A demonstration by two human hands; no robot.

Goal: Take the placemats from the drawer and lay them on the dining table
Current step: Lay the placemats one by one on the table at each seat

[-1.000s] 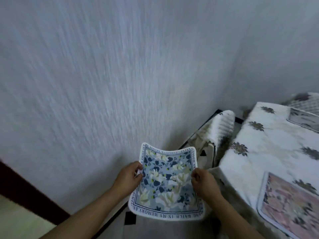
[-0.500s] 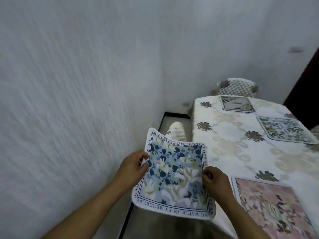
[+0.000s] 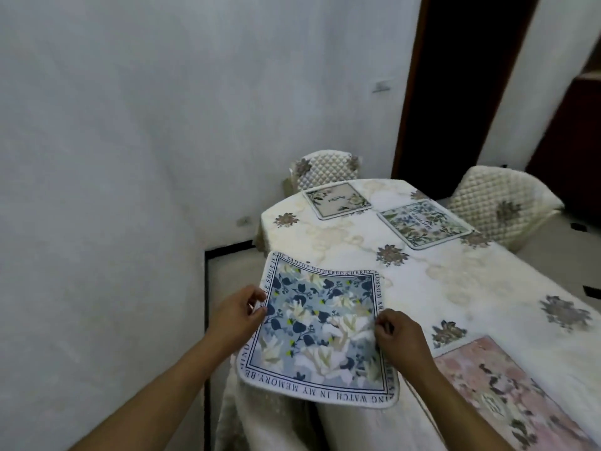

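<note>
I hold a blue floral placemat [image 3: 320,330] with a lettered border over the near left corner of the dining table [image 3: 422,281]. My left hand [image 3: 239,315] pinches its left edge and my right hand [image 3: 398,336] pinches its right edge. The mat sags slightly and hangs partly past the table's edge. A pink floral placemat [image 3: 510,395] lies flat at the near right. A green floral placemat [image 3: 424,221] lies on the far right side, and a cream placemat [image 3: 336,198] lies at the far end.
A cream tablecloth with brown flower motifs covers the table. Quilted chairs stand at the far end [image 3: 325,169] and far right [image 3: 502,203]. A white wall [image 3: 113,190] runs close along the left, and a dark doorway [image 3: 455,92] opens beyond the table.
The view has swung right from the wall toward the table. Both hands have carried the blue placemat from beside the wall to over the table's near left corner.
</note>
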